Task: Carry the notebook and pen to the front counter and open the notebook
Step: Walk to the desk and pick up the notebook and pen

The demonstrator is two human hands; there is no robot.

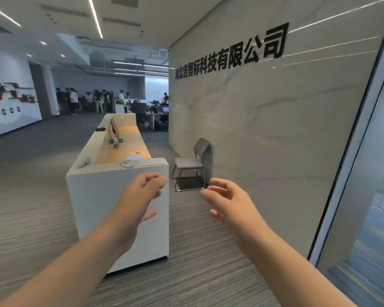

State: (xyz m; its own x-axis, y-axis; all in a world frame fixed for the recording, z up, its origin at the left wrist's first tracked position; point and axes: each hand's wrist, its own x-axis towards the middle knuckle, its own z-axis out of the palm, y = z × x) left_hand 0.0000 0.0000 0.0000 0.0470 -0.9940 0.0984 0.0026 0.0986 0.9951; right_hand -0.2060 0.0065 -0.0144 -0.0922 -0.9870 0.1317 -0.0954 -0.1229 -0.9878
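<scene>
Up close, both arms reach forward with nothing in them: left hand [140,196] loosely curled, right hand [226,200] spread with fingers apart. Beyond them stands the white reception counter, its pale wood tabletop [124,149] running lengthwise away. A small bluish notebook [135,158] lies flat near its end, a thin dark pen [135,153] just behind, both ahead of the left hand.
</scene>
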